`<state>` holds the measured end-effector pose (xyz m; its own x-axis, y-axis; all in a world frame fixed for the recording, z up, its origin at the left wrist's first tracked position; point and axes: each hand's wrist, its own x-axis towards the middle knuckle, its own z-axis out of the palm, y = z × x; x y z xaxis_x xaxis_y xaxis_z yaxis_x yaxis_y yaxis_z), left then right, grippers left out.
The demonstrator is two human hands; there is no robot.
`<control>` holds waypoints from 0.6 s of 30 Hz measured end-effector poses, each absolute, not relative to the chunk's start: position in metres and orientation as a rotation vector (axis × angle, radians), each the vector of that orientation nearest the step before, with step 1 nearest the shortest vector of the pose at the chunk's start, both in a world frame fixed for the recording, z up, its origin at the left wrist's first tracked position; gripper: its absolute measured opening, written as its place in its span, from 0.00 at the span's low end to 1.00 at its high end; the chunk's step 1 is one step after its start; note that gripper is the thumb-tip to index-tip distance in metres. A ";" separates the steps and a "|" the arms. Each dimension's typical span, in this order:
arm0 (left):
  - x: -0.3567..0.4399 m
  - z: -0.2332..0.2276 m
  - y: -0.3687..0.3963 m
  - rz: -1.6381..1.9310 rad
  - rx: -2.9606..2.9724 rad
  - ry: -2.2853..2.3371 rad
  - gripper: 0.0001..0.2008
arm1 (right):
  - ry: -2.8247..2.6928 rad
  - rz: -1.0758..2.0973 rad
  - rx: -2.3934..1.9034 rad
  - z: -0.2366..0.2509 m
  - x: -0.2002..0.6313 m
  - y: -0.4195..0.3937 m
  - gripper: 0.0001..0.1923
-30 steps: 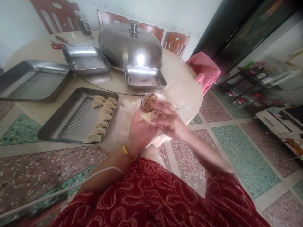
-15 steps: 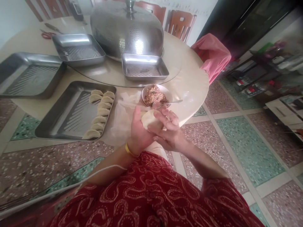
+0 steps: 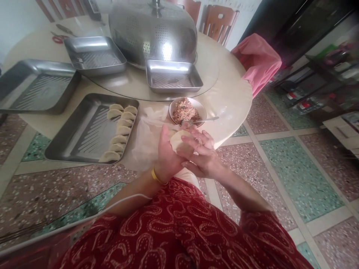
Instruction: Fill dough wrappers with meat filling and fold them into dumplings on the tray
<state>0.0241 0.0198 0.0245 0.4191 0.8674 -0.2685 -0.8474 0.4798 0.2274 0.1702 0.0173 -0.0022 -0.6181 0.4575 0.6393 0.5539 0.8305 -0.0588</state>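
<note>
While left hand (image 3: 167, 153) cups dumpling (image 3: 177, 139), right hand (image 3: 202, 157) fingers (image 3: 190, 141) pinch its edge.

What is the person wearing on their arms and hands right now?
Both forearms are bare, with no gloves. The left hand has a yellow bangle at the wrist; the right hand shows no bracelet. The short sleeves are dark red with a pale swirling dotted pattern.
</note>
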 end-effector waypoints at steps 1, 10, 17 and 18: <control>0.024 0.023 0.020 1.095 0.061 0.380 0.29 | -2.312 -0.174 -0.746 -0.002 0.168 0.017 0.16; 0.028 0.013 0.026 1.275 0.029 0.470 0.24 | -2.272 -0.190 -0.923 0.015 0.145 0.012 0.09; 0.023 0.016 0.030 1.274 -0.061 0.434 0.22 | -2.234 -0.180 -0.867 0.012 0.141 0.015 0.17; 0.022 0.017 0.030 1.285 -0.072 0.431 0.22 | -2.250 -0.176 -0.850 0.011 0.142 0.015 0.17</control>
